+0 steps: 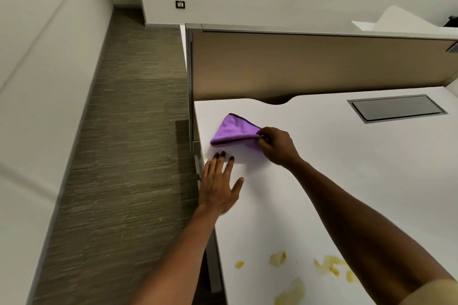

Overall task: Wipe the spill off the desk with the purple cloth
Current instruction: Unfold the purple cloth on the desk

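Right now your right hand [276, 145] pinches a folded edge of the purple cloth [234, 131], thumb and fingertips curled around the fabric, lifting that edge off the white desk [347, 168]. The cloth lies in a rough triangle near the desk's far left corner, at about 11 o'clock from the middle of the view, its other end resting on the surface.

Your left hand [219, 184] lies flat on the desk at the cloth's 6 o'clock, fingers straight and spread, grasping nothing. Its fingertips stop just short of the cloth.

The spill [329, 266] sits well apart from the cloth, at 5 o'clock near the bottom of the view: several yellowish blotches and smears scattered on the desk, partly hidden under your right forearm.

A grey rectangular hatch [396, 108] is set flush into the desk at 2 o'clock; its lid is closed, so you cannot tell what is inside. A tan partition panel [309, 67] stands along the desk's far edge at 12 o'clock. Striped brown carpet [128, 156] runs past the desk at 9 o'clock.
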`<state>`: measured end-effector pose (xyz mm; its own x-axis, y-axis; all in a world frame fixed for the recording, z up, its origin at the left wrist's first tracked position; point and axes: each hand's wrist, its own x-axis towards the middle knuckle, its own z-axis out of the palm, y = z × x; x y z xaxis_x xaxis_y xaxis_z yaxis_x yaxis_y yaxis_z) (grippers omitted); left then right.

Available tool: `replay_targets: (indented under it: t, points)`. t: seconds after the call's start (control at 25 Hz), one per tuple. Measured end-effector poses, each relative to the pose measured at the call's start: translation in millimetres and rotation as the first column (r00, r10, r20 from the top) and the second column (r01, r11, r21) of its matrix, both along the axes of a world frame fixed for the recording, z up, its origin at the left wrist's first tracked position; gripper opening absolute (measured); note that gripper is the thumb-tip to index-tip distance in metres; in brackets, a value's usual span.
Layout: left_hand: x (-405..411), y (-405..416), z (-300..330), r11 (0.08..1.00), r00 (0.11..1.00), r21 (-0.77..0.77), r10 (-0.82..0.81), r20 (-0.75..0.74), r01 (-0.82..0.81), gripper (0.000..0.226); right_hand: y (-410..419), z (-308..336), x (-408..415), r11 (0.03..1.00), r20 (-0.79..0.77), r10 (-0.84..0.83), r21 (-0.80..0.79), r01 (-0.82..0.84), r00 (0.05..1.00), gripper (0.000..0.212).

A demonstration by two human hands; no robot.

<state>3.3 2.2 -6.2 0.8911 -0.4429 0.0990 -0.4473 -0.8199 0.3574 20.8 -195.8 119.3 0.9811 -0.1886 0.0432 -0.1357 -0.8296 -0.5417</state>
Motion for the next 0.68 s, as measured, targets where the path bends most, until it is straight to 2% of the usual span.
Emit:
replay_targets:
  t: [0.16, 0.2, 0.24, 0.28, 0.32, 0.4, 0.48, 0.56, 0.6, 0.68]
  points:
    - [-8.8, 2.5, 12.5, 0.984, 0.993, 0.141, -0.101, -0.053, 0.107, 0.072, -0.1, 30.6, -22.1, 0.998, -0.066, -0.039, 0.052, 0.043, 0.997, 0.022]
    - [-13.9, 0.2, 16.5, 0.985, 0.988, 0.100, -0.130, -0.084, 0.138, 0.070, 0.6, 36.3, -26.9, 0.998, -0.085, -0.040, 0.053, 0.045, 0.996, 0.023]
    - [-21.7, -5.3, 23.5, 0.988, 0.981, -0.020, -0.152, -0.123, 0.151, 0.068, 1.2, 42.9, -31.9, 0.997, -0.107, -0.044, 0.061, 0.051, 0.993, 0.024]
    - [-31.9, -11.9, 35.0, 0.973, 0.972, -0.206, -0.146, -0.183, 0.107, 0.065, 0.7, 47.9, -36.7, 0.995, -0.121, -0.055, 0.080, 0.064, 0.991, 0.024]
    - [-41.3, -18.4, 47.5, 0.915, 0.959, -0.404, -0.108, -0.262, -0.007, 0.062, -0.1, 50.9, -41.7, 0.991, -0.133, -0.070, 0.107, 0.084, 0.989, 0.024]
    - [-49.3, -29.5, 74.7, 0.680, 0.903, -0.675, -0.043, -0.427, -0.287, 0.046, 1.8, 52.6, -50.7, 0.978, -0.161, -0.088, 0.174, 0.116, 0.983, 0.022]
    - [-39.8, -39.6, 103.1, 0.519, 0.820, -0.725, -0.077, -0.568, -0.454, 0.033, 5.4, 52.5, -51.8, 0.956, -0.199, -0.075, 0.264, 0.128, 0.977, 0.021]
    - [-30.5, -42.5, 126.1, 0.441, 0.696, -0.704, -0.215, -0.685, -0.556, 0.038, 7.7, 55.6, -62.2, 0.902, -0.201, -0.094, 0.397, 0.169, 0.975, 0.024]
    - [-35.3, -45.8, 142.5, 0.456, 0.657, -0.692, -0.264, -0.706, -0.559, 0.040, 5.5, 65.3, -80.2, 0.866, -0.178, -0.111, 0.465, 0.183, 0.978, 0.026]
    - [-23.0, -45.2, 147.5, 0.484, 0.639, -0.657, -0.233, -0.733, -0.578, 0.040, 4.1, 66.4, -79.0, 0.813, -0.193, -0.049, 0.562, 0.152, 0.980, 0.025]
